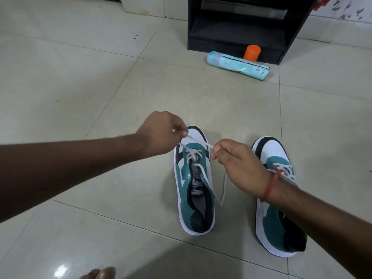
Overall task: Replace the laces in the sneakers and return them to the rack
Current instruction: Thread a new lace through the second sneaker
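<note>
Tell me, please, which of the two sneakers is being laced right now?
The left-hand sneaker: both the left hand and right hand pinch its white lace. The other sneaker lies untouched under the right forearm.

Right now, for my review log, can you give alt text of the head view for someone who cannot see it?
Both hands pull white lace ends on the left sneaker, the left hand and the right hand each pinching one end. A second teal-and-white sneaker stands beside it on the tiled floor. Beyond stand a black rack, a light blue packet and an orange cylinder.
</note>
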